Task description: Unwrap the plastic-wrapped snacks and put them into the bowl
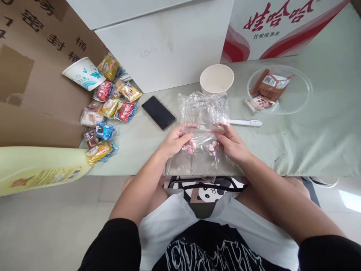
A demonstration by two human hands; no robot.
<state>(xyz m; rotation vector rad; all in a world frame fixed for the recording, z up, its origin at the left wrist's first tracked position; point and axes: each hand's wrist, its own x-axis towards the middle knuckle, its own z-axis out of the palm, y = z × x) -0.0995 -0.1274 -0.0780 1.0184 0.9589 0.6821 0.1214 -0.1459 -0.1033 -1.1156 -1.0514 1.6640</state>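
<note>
A crinkled clear plastic bag lies spread over the front of the table, with pinkish print or contents showing near its lower part. My left hand grips its left side, thumb pressed towards the fingers. On the opposite side, my right hand pinches the same plastic. Just behind the bag stands a white paper bowl, open side up. A white plastic utensil handle sticks out to the right from under the bag. To the left lies a black phone, screen up.
Several wrapped snacks and a tilted paper cup sit at the left by a cardboard box. A yellow bottle is at front left. A clear round lid holds brown packets. White boxes line the back.
</note>
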